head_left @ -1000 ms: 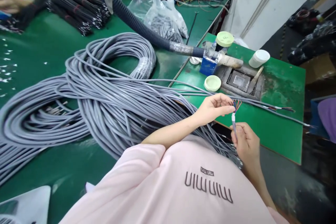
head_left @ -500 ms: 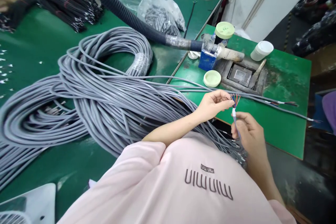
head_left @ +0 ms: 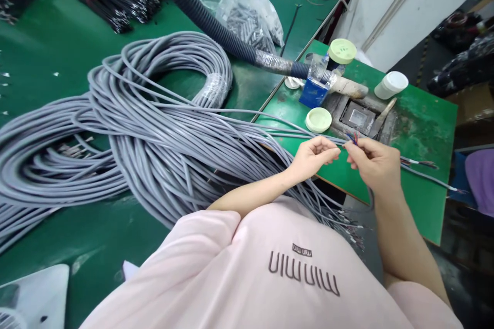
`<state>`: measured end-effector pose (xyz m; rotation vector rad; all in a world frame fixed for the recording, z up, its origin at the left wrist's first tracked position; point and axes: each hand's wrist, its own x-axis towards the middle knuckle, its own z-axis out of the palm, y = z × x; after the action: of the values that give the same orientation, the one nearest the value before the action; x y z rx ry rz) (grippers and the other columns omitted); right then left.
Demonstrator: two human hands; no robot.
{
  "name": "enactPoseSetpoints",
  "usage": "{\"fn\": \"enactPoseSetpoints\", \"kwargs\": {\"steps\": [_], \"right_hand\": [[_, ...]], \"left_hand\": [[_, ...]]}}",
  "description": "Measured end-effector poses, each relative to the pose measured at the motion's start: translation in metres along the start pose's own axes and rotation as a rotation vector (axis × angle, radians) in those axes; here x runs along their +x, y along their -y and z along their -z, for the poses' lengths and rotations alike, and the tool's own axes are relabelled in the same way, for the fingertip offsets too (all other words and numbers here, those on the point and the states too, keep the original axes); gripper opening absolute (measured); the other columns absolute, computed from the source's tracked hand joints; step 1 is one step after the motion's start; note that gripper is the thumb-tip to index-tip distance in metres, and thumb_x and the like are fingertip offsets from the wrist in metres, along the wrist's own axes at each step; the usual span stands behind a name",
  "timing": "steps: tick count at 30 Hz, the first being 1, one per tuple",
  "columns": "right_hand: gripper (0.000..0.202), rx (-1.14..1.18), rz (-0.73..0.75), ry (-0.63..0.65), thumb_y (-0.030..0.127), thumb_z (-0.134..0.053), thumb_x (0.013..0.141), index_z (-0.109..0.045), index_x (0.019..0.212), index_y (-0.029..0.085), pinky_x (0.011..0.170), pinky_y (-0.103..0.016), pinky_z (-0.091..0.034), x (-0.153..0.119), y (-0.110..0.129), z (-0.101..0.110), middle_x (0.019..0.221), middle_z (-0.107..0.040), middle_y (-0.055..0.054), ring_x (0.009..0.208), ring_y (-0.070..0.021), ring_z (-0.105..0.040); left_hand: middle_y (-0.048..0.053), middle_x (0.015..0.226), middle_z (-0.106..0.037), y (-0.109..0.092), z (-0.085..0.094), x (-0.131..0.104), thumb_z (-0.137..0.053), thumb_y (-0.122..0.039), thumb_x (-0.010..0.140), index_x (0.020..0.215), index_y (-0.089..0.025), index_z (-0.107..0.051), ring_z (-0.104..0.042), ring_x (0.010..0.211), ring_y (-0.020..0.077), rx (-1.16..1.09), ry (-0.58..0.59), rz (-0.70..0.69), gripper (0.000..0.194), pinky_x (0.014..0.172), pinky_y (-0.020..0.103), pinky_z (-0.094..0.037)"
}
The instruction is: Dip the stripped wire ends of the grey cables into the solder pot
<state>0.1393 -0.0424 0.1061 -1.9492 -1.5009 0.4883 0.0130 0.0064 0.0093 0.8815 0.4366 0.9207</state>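
Our right hand [head_left: 376,167] has moved up the grey cable [head_left: 371,198], so its fingers now grip the coloured wires [head_left: 352,138] above the counter [head_left: 428,131], while our left hand [head_left: 313,157] pinches closed just beside, whether on a strand we cannot tell.

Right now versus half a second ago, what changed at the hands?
The right hand moved up the grey cable to the coloured wires, close by the left hand. The white band below those wires is now out of sight. The left hand stayed in about the same place; whether it grips a wire, I can't tell. Cable coils and pale green lid unmoved.
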Motion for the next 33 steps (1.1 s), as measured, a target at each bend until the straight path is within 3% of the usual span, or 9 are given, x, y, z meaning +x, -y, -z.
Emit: {"fn": "enactPoseSetpoints", "kwargs": {"steps": [6, 9, 12, 17, 26, 30, 33], "right_hand": [[0.030, -0.125, 0.041, 0.081, 0.033, -0.062, 0.081, -0.061, 0.055, 0.018, 0.044, -0.024, -0.034, 0.068, -0.015, -0.008, 0.045, -0.055, 0.002, 0.041, -0.0115, -0.048], [0.028, -0.204, 0.061, 0.157, 0.034, -0.059, 0.080, -0.062, 0.057, 0.018, 0.047, -0.026, -0.033, 0.102, -0.030, -0.023, 0.048, -0.057, 0.000, 0.044, -0.0128, -0.049], [0.028, -0.350, 0.092, 0.212, 0.033, -0.057, 0.079, -0.064, 0.058, 0.017, 0.051, -0.027, -0.033, 0.125, -0.040, -0.040, 0.049, -0.058, -0.001, 0.050, -0.0147, -0.051], [0.028, -0.567, 0.118, 0.288, 0.033, -0.055, 0.079, -0.067, 0.061, 0.016, 0.053, -0.029, -0.030, 0.140, -0.042, -0.061, 0.055, -0.062, -0.005, 0.055, -0.0172, -0.053], [0.029, -0.790, 0.126, 0.312, 0.034, -0.052, 0.082, -0.076, 0.083, 0.018, 0.056, -0.030, -0.032, 0.145, -0.053, -0.076, 0.077, -0.072, -0.009, 0.071, -0.0230, -0.063], [0.027, -0.763, 0.147, 0.302, 0.033, -0.053, 0.082, -0.073, 0.074, 0.017, 0.055, -0.031, -0.030, 0.143, -0.045, -0.064, 0.070, -0.069, -0.008, 0.066, -0.0213, -0.060], [0.030, -0.690, 0.133, 0.229, 0.036, -0.052, 0.082, -0.069, 0.066, 0.017, 0.055, -0.031, -0.031, 0.139, -0.045, -0.034, 0.062, -0.065, -0.006, 0.061, -0.0192, -0.057]], "left_hand": [[0.002, 0.075, -0.065, 0.015, 0.045, 0.005, -0.061, -0.028, 0.086, 0.087, -0.016, -0.065, -0.057, 0.070, 0.0111, 0.683, -0.137, -0.406, 0.013, 0.068, 0.024, -0.046], [0.002, 0.076, -0.066, 0.026, 0.057, 0.008, -0.055, -0.026, 0.089, 0.086, -0.017, -0.065, -0.058, 0.072, 0.0123, 0.918, -0.083, -0.495, 0.013, 0.070, 0.026, -0.046], [0.001, 0.077, -0.068, 0.032, 0.059, 0.009, -0.053, -0.027, 0.090, 0.089, -0.018, -0.066, -0.059, 0.071, 0.0126, 1.058, -0.020, -0.540, 0.015, 0.070, 0.026, -0.045], [0.001, 0.075, -0.068, 0.033, 0.058, 0.009, -0.050, -0.028, 0.092, 0.089, -0.018, -0.066, -0.059, 0.069, 0.0125, 1.098, -0.045, -0.542, 0.018, 0.069, 0.026, -0.043], [0.003, 0.076, -0.069, 0.035, 0.060, 0.010, -0.049, -0.029, 0.091, 0.090, -0.019, -0.067, -0.058, 0.069, 0.0142, 1.065, -0.032, -0.536, 0.020, 0.069, 0.028, -0.041], [0.003, 0.075, -0.068, 0.035, 0.060, 0.009, -0.049, -0.029, 0.091, 0.090, -0.019, -0.067, -0.058, 0.069, 0.0144, 1.060, -0.031, -0.522, 0.021, 0.069, 0.028, -0.041], [0.003, 0.074, -0.068, 0.035, 0.060, 0.009, -0.049, -0.029, 0.091, 0.090, -0.019, -0.067, -0.058, 0.068, 0.0141, 1.049, -0.037, -0.523, 0.021, 0.069, 0.028, -0.041]]}}
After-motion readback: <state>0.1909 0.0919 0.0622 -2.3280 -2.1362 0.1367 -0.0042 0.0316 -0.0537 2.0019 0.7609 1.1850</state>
